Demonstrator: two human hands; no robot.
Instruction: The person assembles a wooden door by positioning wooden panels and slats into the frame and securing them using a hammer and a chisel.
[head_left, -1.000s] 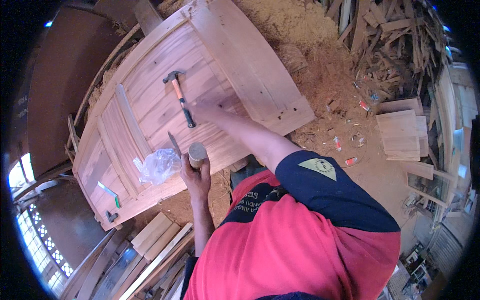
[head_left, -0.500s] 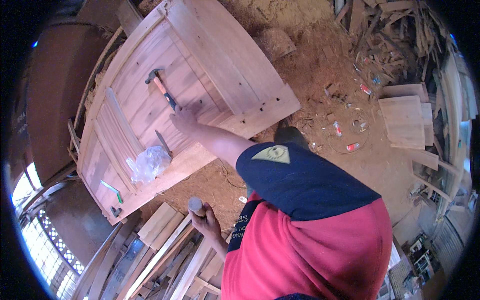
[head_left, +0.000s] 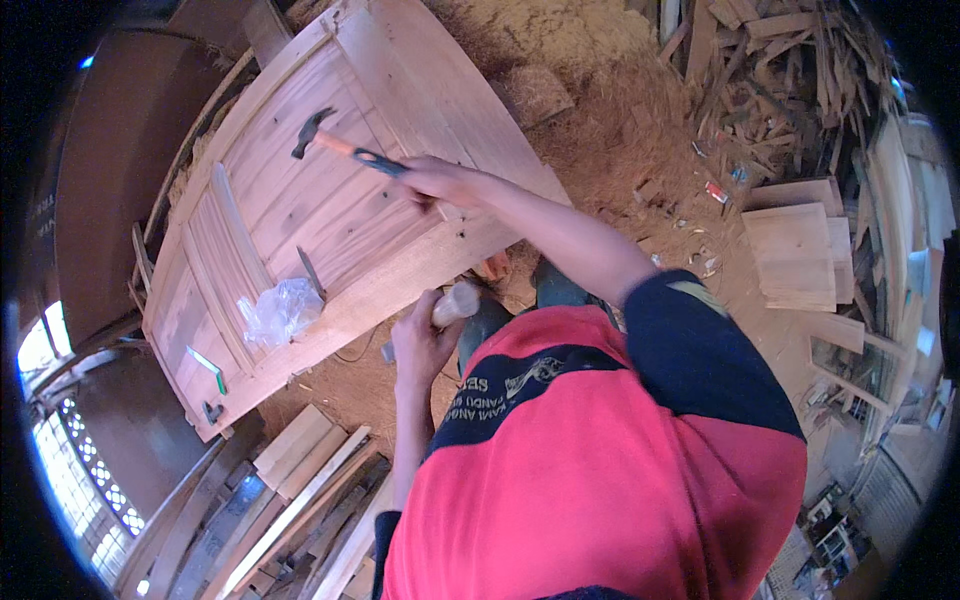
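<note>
Right hand (head_left: 437, 182) is wrapping fingers round hammer (head_left: 340, 146), hiding its butt; left hand (head_left: 418, 335) is curling fingers round pale cylinder (head_left: 457, 303), partly covering it. Over wooden panel (head_left: 390, 282), hammer's now angling more sideways than before.

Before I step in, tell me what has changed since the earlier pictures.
The right hand has taken hold of the hammer and turned its head leftward. The left hand, holding the pale cylinder throughout, has drawn back past the near edge of the wooden panel. The plastic bag and green-handled tool lie where they were.
</note>
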